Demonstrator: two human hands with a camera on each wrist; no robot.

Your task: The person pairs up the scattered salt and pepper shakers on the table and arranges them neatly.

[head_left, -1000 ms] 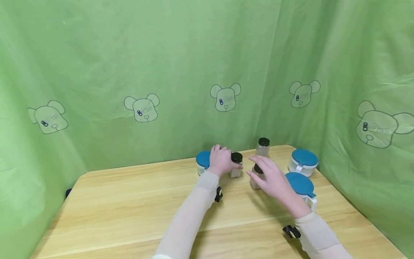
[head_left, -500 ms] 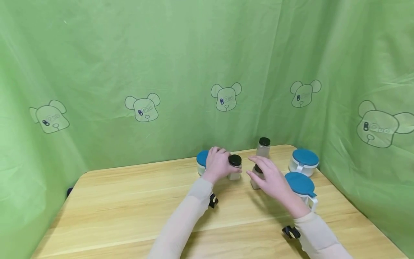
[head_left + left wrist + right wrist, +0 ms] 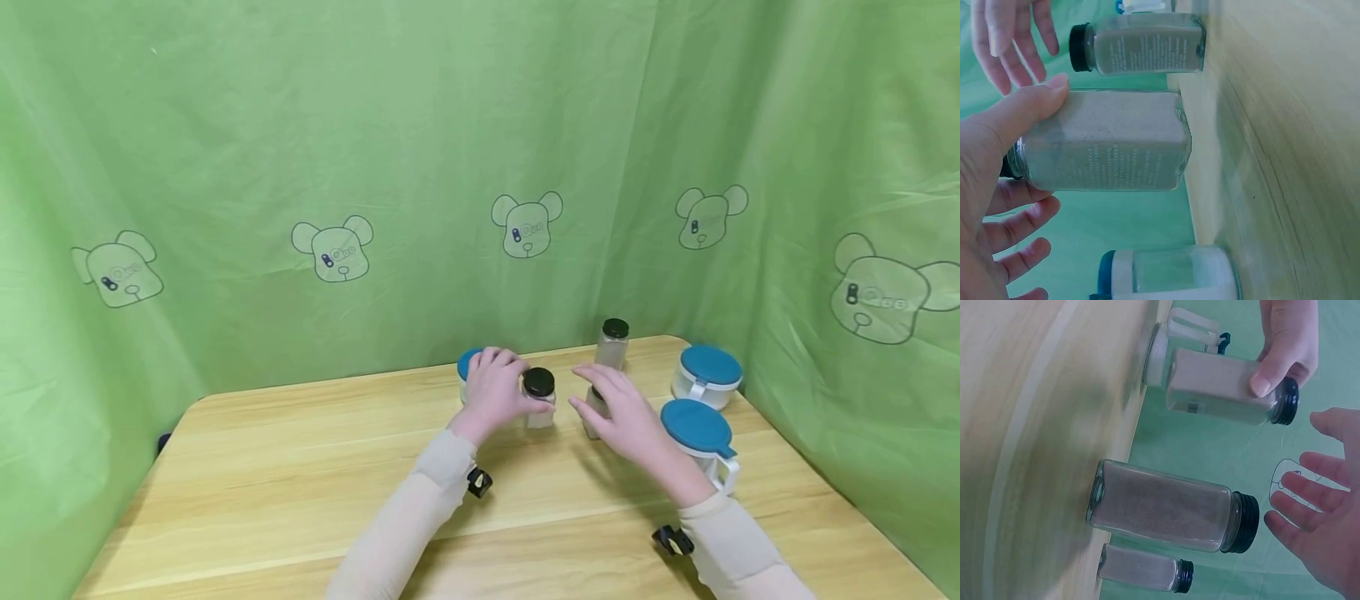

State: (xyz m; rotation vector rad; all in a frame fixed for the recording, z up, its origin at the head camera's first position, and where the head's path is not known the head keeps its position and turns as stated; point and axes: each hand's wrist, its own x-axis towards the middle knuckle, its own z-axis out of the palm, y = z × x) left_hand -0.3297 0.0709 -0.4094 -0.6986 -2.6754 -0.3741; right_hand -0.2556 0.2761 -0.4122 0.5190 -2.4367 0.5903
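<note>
My left hand grips a square clear spice jar with a black lid, thumb on one side and a finger on the other. Greyish powder fills it, and printed text shows on its wall in the left wrist view. Seen from the right wrist, the held jar is upright, its base apparently just off the table. My right hand hovers with spread, relaxed fingers by a second spice jar on the table, seemingly without touching it. Behind stands a third, similar jar.
Two blue-lidded pots stand at the right, a rear one and a nearer one with a white handle. Another blue-lidded pot is partly hidden behind my left hand. The wooden table meets green curtains at the back and sides.
My left hand has brought the gripped spice jar toward me and slightly left. The right hand has stayed almost still, and the other jars and pots have not moved.
</note>
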